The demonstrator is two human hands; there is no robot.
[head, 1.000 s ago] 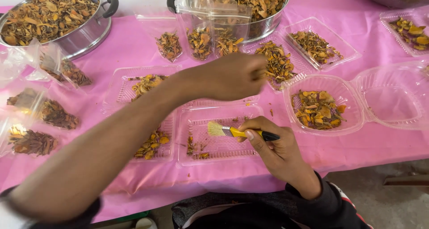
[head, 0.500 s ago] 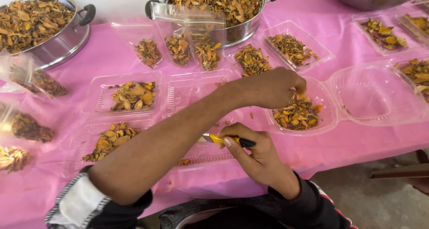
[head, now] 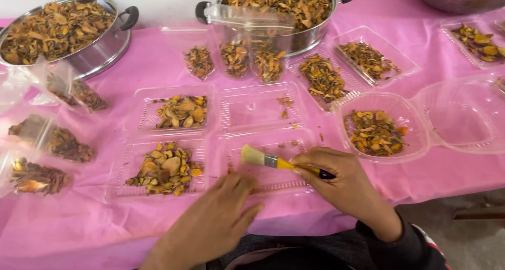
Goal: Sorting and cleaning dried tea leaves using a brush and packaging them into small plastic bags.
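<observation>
Just in front of the person, on the pink table cover (head: 158,65), lies a clear hinged plastic tray (head: 268,138), nearly empty, with only a few crumbs on it. Over its near half the right hand (head: 344,183) holds a small paintbrush (head: 281,163), fingers pinched together on the yellow handle near its dark end, with the pale bristles pointing left. The left hand (head: 221,215) rests flat on the tray's near edge, fingers together and slightly curled; whether it presses the plastic or merely touches it is hard to tell from this angle.

The brush looks light and stiff with soft bristles, best held along the handle as it is now. The tray looks thin, springy and liable to slide or crackle, so I would steady it by the rim.

Left of this tray sits a second hinged tray (head: 168,143), with both halves holding orange-brown dried pieces. To the right is a round clear clamshell (head: 415,128), partly filled in one half, the other bare. Beyond it stand small clear bags (head: 236,54) of the same dried pieces, and farther back two steel pots (head: 63,33) heaped with it.
</observation>
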